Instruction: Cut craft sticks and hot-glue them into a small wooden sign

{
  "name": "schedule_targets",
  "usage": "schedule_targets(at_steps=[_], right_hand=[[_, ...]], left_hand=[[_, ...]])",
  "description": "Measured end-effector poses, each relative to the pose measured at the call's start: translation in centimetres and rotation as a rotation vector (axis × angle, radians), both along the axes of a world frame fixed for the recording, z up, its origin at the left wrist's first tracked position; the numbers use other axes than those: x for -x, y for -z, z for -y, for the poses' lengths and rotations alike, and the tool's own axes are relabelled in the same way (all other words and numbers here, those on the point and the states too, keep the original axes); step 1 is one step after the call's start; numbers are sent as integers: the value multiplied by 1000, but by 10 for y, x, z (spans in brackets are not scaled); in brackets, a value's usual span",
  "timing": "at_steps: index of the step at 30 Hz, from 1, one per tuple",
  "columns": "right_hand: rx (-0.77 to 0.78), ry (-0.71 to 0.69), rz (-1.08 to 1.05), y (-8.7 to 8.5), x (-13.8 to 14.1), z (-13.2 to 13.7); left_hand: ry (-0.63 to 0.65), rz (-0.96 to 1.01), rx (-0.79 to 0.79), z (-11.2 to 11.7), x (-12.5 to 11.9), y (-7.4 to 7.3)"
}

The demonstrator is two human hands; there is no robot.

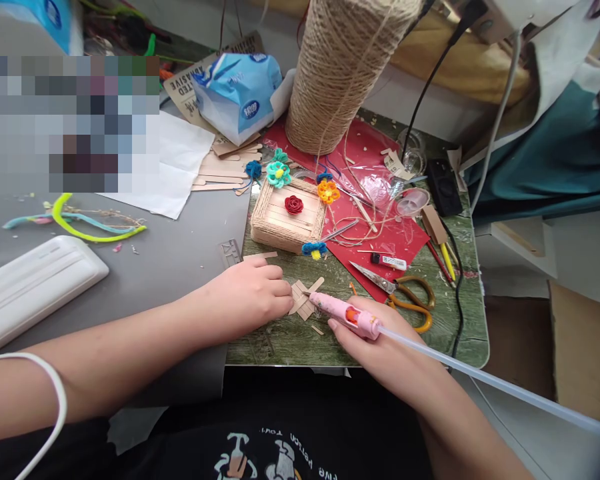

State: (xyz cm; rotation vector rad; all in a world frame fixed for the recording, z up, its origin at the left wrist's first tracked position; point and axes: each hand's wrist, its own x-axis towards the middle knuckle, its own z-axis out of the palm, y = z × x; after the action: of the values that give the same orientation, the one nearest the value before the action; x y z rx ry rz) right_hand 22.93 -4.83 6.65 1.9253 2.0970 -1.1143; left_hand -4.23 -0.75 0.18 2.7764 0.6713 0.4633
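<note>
My right hand (375, 353) is wrapped round a pink hot glue gun (337, 312), with a long pale glue stick (460, 363) running out of its back end. The gun's nozzle points left, at a small crossed piece of craft sticks (306, 308) lying near the table's front edge. My left hand (253, 293) has its fingers curled together at the left end of that piece; the fingertips are partly hidden. Behind it stands a twine-wrapped square box (290, 233) with a red rose (294, 205) on its slatted top and fuzzy flowers at its corners.
Orange-handled scissors (405, 293) lie open right of the glue gun, with a small glue tube (389, 261) behind them. A tall twine roll (335, 80), a blue tissue pack (240, 97) and loose craft sticks (220, 170) stand at the back. Cables run along the right side.
</note>
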Motion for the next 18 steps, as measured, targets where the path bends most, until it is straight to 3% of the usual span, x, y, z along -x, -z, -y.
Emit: schedule_targets(at_steps=[18], right_hand=[[-12,-14,16,1,0,0]], left_hand=[[14,-22,-14,0,-1,2]])
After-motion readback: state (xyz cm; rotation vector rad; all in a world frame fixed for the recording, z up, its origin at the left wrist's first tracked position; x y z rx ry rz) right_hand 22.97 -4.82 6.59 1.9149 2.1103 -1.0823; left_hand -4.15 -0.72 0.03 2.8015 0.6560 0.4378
